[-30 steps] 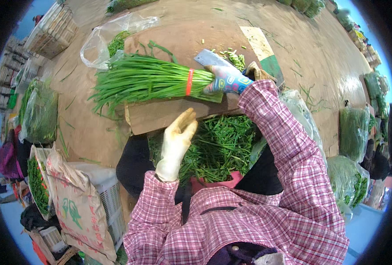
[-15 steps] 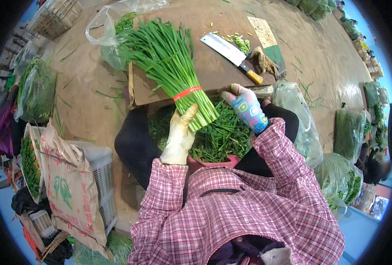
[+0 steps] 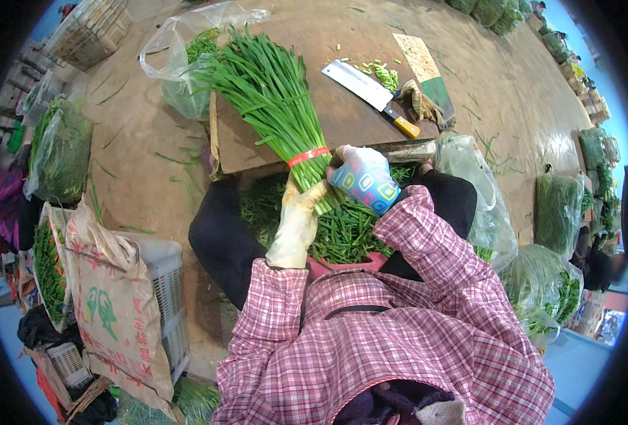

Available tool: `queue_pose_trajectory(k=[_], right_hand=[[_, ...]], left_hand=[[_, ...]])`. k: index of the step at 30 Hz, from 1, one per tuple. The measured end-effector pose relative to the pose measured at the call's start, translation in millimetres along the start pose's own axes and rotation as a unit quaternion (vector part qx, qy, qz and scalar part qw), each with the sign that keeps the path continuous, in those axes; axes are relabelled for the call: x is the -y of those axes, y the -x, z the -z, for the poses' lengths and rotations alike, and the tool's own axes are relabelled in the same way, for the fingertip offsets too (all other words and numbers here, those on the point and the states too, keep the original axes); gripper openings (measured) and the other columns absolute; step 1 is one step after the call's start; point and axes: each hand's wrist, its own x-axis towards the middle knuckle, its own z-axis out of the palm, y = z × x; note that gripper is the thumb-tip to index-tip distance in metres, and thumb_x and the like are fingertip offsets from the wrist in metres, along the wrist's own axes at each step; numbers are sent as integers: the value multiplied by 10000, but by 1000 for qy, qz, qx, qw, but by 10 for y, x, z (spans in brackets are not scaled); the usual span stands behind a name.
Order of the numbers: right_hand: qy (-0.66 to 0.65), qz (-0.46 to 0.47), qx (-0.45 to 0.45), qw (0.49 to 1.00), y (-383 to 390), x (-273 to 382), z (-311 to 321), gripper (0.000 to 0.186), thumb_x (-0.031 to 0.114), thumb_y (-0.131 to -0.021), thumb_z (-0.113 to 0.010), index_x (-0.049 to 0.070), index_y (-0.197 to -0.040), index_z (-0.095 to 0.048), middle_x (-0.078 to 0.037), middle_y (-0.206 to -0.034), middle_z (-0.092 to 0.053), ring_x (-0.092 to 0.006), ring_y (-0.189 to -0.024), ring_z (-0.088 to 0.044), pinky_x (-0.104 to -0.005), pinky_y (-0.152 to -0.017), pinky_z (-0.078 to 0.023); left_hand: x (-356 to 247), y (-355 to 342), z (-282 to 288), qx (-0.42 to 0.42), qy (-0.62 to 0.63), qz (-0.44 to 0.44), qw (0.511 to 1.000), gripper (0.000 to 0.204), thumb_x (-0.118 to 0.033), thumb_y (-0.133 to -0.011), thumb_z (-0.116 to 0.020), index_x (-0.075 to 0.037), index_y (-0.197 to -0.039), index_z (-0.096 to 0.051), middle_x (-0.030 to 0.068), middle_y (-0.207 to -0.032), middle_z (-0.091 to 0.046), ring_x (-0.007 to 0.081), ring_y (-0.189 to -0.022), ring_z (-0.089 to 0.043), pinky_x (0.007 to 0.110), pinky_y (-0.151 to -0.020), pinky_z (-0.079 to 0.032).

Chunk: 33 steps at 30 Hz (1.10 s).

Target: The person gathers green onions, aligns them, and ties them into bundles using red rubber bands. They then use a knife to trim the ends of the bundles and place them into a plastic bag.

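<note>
A bunch of garlic chives (image 3: pixel 275 99) slants over the edge of the low wooden board (image 3: pixel 247 147), its leaves spread to the far left. A red band (image 3: pixel 308 156) wraps its stems. My left hand (image 3: pixel 296 221), in a whitish glove, is closed around the stem ends below the band. Against the right side of the stems, just under the band, presses my right hand (image 3: pixel 365 177), in a patterned blue-and-white glove with curled fingers; its fingertips are partly hidden. Loose greens (image 3: pixel 346 237) fill a pink tub (image 3: pixel 349 267) between my knees.
On the board lie a cleaver (image 3: pixel 358 85), cut stem pieces (image 3: pixel 385 76) and a brown work glove (image 3: pixel 420 103). Clear plastic bags (image 3: pixel 480 205) stand at the right. At left are a white crate (image 3: pixel 169 290) draped with a tan sack (image 3: pixel 112 304) and a bagged bundle (image 3: pixel 63 152).
My right hand has moved left from beside the bunch onto its stems below the band. The bunch has shifted slightly right at its banded end.
</note>
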Motion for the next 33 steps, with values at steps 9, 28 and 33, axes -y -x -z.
queue_pose_trajectory(k=[9,28,33], right_hand=[[-180,194,327,907,450,-391,272,194,188,-833,-691,26,-938,-712,-20,-733,-664,-89,-653,-595,-276,-609,-501],[-233,186,536,790,610,-681,481,212,146,-820,-753,-2,-962,-696,-54,-827,-668,-114,-766,-615,-299,-710,-498],[-64,263,-64,961,373,-361,44,437,324,-737,-787,79,-1070,-646,-136,-834,-670,-331,-775,-665,-446,-651,-523]], left_hand=[[6,-41,113,-22,-7,5,1000,470,9,-876,-660,-64,-1309,-494,70,-1166,-642,206,-1036,-642,349,-897,-537],[46,-41,143,-12,22,3,1000,482,21,-889,-624,-54,-1340,-473,101,-1200,-637,230,-1057,-645,367,-918,-540],[-12,-48,60,-21,6,4,1000,512,53,-891,-600,-60,-1361,-431,101,-1146,-641,246,-978,-661,380,-825,-572]])
